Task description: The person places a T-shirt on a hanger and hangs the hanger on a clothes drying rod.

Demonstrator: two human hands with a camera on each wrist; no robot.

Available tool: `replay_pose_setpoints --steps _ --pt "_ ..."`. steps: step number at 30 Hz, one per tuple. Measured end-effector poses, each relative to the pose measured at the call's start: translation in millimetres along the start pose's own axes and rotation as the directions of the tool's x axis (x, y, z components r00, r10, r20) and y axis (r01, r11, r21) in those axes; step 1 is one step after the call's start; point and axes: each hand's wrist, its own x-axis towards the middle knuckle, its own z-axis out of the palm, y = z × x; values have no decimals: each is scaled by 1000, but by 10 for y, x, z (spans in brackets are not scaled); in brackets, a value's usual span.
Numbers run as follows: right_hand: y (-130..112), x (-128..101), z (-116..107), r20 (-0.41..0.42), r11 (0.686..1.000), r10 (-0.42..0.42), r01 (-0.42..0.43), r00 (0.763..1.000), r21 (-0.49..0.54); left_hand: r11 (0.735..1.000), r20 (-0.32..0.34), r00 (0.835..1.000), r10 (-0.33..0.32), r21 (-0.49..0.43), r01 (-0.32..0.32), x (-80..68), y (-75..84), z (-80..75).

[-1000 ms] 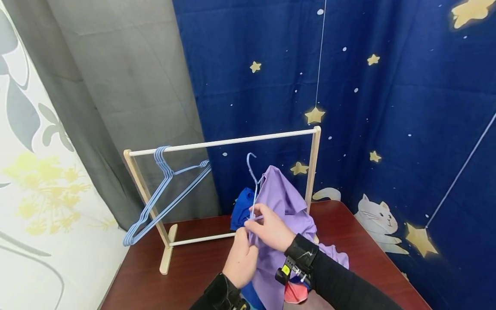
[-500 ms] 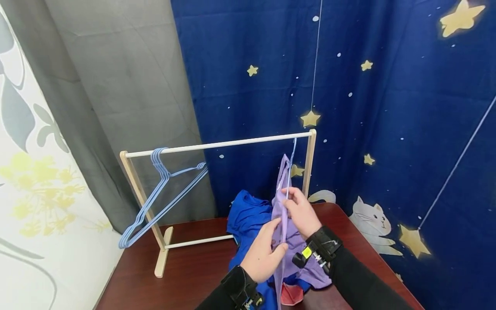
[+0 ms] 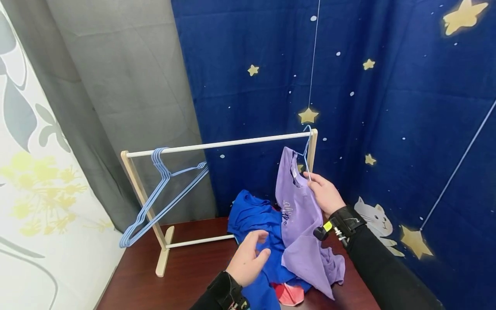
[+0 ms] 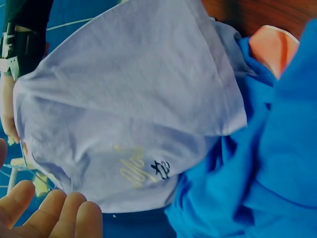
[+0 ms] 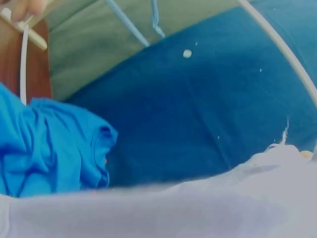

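Note:
A purple shirt (image 3: 300, 219) with lettering on its front hangs on a light-blue hanger (image 3: 305, 150). The hanger's hook sits at the right end of the rack's white rail (image 3: 240, 141). My right hand (image 3: 327, 194) pinches the hanger and shirt near the neckline. Lower and to the left, my left hand (image 3: 248, 260) is held in front of the blue clothing with its fingers spread and loosely bent, holding nothing. Its fingers (image 4: 54, 213) show beside the shirt in the left wrist view. Pale cloth fills the bottom of the right wrist view.
Blue clothing (image 3: 253, 219) lies heaped on the dark red table (image 3: 193, 267), with a red piece (image 3: 291, 295) at its front. Several bare blue hangers (image 3: 160, 183) hang at the rail's left end. The rack's wooden foot (image 3: 164, 254) stands on the table's left side.
The hanger and purple shirt have moved right, up to the rack's right post, and turned so the front shows. My left hand has let go and dropped back; the right still holds on.

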Motion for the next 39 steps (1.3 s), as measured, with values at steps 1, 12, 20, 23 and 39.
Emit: replay_pose_setpoints --steps 1,12,20,23,39 --pt "20 6 -22 3 1000 -3 3 1000 -9 1000 -1 1000 -8 -2 8 -9 -24 -15" --pt "104 -92 -193 43 995 -12 16 999 -94 997 -23 997 -76 1 76 -105 -276 -197" --pt "-161 -431 -109 -143 900 -328 264 934 -346 991 -89 991 -96 82 103 -151 -385 -285" --pt "-241 -538 68 -84 872 -411 365 908 -326 980 -132 987 -96 160 116 -163 -431 -360" --pt "464 -629 877 138 949 -126 160 982 -272 862 -282 947 -156 430 270 -409 -848 -767"
